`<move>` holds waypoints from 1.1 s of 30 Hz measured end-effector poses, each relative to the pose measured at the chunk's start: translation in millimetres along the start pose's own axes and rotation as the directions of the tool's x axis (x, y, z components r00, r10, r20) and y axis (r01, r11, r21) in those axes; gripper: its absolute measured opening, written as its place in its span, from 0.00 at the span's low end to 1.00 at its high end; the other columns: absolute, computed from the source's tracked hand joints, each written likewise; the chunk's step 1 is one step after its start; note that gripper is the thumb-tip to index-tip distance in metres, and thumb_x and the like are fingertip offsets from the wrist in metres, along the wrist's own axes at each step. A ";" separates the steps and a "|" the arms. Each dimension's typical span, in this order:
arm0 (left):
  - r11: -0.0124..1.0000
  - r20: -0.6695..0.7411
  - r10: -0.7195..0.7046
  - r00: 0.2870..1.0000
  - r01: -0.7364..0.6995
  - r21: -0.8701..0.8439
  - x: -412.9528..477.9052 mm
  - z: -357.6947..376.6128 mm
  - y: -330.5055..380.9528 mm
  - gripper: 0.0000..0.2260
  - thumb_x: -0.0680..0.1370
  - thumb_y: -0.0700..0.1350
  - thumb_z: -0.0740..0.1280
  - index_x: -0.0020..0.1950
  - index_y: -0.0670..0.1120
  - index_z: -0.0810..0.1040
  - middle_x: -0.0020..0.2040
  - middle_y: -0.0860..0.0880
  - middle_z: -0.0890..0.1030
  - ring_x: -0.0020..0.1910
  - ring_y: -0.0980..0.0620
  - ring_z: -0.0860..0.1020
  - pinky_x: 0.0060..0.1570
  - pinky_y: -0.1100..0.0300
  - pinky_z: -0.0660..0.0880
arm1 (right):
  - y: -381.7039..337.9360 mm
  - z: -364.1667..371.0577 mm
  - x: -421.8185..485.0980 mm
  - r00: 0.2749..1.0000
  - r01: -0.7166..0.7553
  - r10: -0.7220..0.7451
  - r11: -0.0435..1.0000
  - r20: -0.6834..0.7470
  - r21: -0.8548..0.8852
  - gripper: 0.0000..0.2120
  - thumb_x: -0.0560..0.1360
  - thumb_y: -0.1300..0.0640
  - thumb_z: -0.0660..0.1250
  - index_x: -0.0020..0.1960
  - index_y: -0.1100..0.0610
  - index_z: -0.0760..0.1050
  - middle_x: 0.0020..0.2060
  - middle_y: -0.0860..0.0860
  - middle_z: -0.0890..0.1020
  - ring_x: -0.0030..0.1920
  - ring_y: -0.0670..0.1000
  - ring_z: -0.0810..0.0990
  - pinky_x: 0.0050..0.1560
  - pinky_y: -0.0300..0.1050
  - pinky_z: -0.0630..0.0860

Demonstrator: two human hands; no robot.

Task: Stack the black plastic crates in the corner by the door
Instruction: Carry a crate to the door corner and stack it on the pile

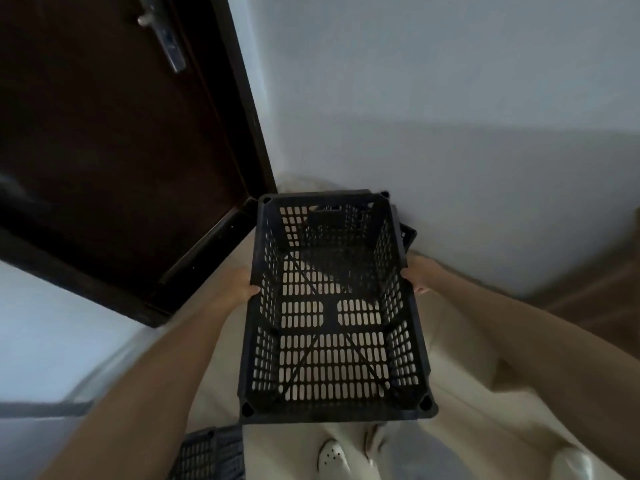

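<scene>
Far left there's a dark brown wooden door (pixel 104 150) with a silvery metal handle plate (pixel 166 36). Down at the bottom edge, part of another black perforated plastic crate (pixel 207 455) pokes in. The left hand (pixel 244 284) is wrapped onto the left rim of the big black slotted plastic crate (pixel 334 306), which is held up off the pale beige floor (pixel 460 348) right in front of the corner. The right hand (pixel 420 273) grips the opposite rim. Just behind that side, a corner of one more black crate (pixel 408 235) peeks out against the pale grey-white wall (pixel 450 116).
</scene>
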State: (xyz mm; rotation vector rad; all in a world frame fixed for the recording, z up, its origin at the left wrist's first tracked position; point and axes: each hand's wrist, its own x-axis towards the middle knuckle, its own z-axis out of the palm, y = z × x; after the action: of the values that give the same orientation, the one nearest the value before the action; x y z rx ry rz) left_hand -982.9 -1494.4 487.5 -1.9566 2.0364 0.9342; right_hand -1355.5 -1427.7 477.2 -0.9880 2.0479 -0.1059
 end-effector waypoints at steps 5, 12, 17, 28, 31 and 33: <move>1.000 -0.003 -0.015 1.000 0.015 0.022 68.7 -12.5 51.0 0.14 0.79 0.42 0.66 0.64 0.41 0.74 0.55 0.44 0.79 0.59 0.44 0.78 0.56 0.54 0.71 | -21.6 -33.4 80.0 0.999 0.025 -0.025 1.000 0.022 0.001 0.13 0.79 0.58 0.58 0.53 0.67 0.76 0.48 0.63 0.82 0.47 0.59 0.83 0.47 0.50 0.81; 0.992 -0.025 -0.113 0.993 0.114 0.060 166.7 -33.4 108.4 0.08 0.80 0.45 0.66 0.47 0.42 0.70 0.44 0.45 0.75 0.45 0.47 0.75 0.43 0.56 0.68 | -60.6 -107.1 185.6 0.993 0.102 -0.089 0.979 0.079 -0.179 0.14 0.78 0.60 0.61 0.58 0.68 0.76 0.46 0.60 0.81 0.46 0.57 0.80 0.49 0.48 0.78; 0.983 -0.040 -0.184 0.982 0.184 -0.023 229.8 -30.1 122.5 0.14 0.78 0.48 0.68 0.50 0.35 0.78 0.47 0.38 0.81 0.48 0.42 0.79 0.43 0.55 0.70 | -88.4 -138.3 249.7 0.989 0.138 -0.113 0.939 0.097 -0.314 0.17 0.79 0.55 0.59 0.59 0.67 0.75 0.54 0.64 0.80 0.51 0.59 0.80 0.55 0.51 0.76; 0.903 0.125 -0.314 0.941 0.337 -0.268 352.0 -10.9 116.3 0.13 0.78 0.47 0.68 0.47 0.36 0.78 0.48 0.40 0.82 0.46 0.46 0.78 0.43 0.58 0.71 | -185.3 -163.9 375.1 0.985 0.148 -0.099 0.909 0.143 -0.389 0.19 0.81 0.60 0.55 0.68 0.67 0.65 0.63 0.64 0.74 0.61 0.61 0.75 0.51 0.46 0.72; 0.857 0.171 -0.360 0.917 0.398 -0.328 375.7 -0.1 120.4 0.16 0.77 0.48 0.69 0.54 0.35 0.77 0.53 0.40 0.81 0.53 0.42 0.79 0.49 0.57 0.74 | -197.4 -165.9 408.1 0.985 0.143 -0.091 0.912 0.149 -0.384 0.19 0.81 0.60 0.55 0.70 0.66 0.64 0.64 0.64 0.73 0.60 0.61 0.75 0.46 0.44 0.70; 0.826 0.200 -0.382 0.902 0.430 -0.365 390.2 11.2 120.5 0.16 0.76 0.48 0.70 0.55 0.36 0.77 0.52 0.41 0.80 0.53 0.42 0.80 0.49 0.58 0.75 | -200.7 -167.0 425.8 0.983 0.141 -0.081 0.909 0.166 -0.393 0.19 0.81 0.61 0.56 0.70 0.67 0.65 0.64 0.65 0.73 0.58 0.61 0.75 0.46 0.42 0.67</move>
State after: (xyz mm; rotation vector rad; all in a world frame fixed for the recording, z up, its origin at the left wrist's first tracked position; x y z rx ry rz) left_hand -1149.7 -1823.6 312.3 -2.3378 1.3441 1.3963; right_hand -1497.2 -1898.2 387.6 -1.3246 1.9139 0.3371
